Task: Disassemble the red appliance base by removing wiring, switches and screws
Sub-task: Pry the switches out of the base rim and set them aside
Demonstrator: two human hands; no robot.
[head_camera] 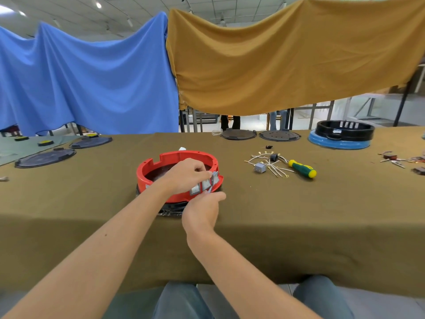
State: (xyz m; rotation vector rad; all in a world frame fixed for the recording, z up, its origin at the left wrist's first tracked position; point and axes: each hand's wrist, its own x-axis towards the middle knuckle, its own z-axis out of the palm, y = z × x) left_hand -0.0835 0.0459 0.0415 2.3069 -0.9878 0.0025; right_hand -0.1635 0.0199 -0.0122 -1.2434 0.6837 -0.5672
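Two cloths hang across the top of the frame, a blue cloth (76,81) at upper left and a mustard cloth (287,58) at upper right, and below them your worktop (299,226) fills the middle under an olive cover. One red appliance base (147,173) sits at the centre of the frame on a black underpart, an open ring with a dark floor inside; what lies in it under your hand cannot be made out. At right in the frame, one black ring housing (345,130) rests stacked on one blue base (338,143). Four dark round plates lie flat on the worktop: two at left (46,157) (90,142) and two at the far edge, centre right (238,134) (279,135). Your left hand (184,176) reaches over the red rim, its grip curled onto the upper edges of three grey switches (203,184) set in a row in the near right wall of the base. Your right hand (202,210) comes up from below, fingertips closed narrowly at the lower edge of the same row; whether they pinch a switch or a tab, I cannot tell. To the right of the base lie one green-and-yellow screwdriver (302,168), one loose bundle of white wires (269,163) touching its shaft end, and one small grey switch block (260,168) among them.
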